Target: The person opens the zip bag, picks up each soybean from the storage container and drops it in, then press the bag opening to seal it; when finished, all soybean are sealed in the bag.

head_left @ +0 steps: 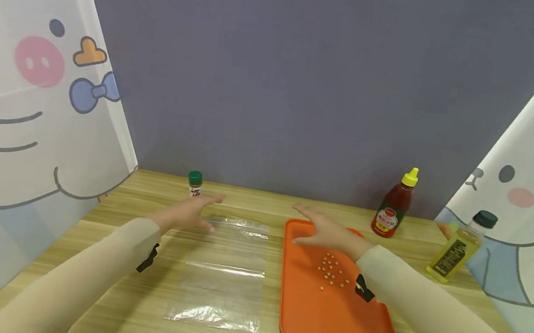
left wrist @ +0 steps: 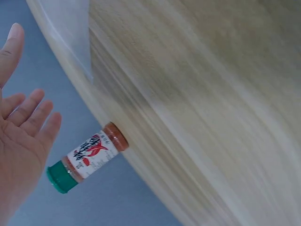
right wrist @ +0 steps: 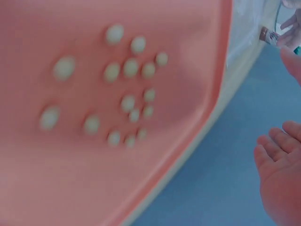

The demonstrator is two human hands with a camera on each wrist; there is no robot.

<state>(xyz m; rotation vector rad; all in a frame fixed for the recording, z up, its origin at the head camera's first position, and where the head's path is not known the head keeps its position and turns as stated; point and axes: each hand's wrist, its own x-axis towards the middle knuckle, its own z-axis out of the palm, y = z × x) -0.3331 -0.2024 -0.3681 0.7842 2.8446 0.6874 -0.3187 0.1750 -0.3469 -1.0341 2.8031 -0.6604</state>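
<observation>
My left hand (head_left: pixel 190 212) is held above the table with fingers extended and nothing in it. Just behind it stands a small spice jar (left wrist: pixel 93 157) with a green cap, a white label and reddish contents. Below and to the right of that hand, a clear plastic bag (head_left: pixel 226 274) lies flat. Over the far part of an orange tray (head_left: pixel 326 328) hovers my right hand (head_left: pixel 331 233), its fingers straight and holding nothing. Several small round pale beads or beans (right wrist: pixel 130 68) are scattered on the tray; their exact kind is unclear.
Toward the back right stands a red sauce bottle (head_left: pixel 393 204) with a yellow tip. Further right is a bottle of yellow oil (head_left: pixel 457 250) with a dark cap. A grey panel (head_left: pixel 279 77) closes off the back, and printed curtains (head_left: pixel 19 143) hang at both sides.
</observation>
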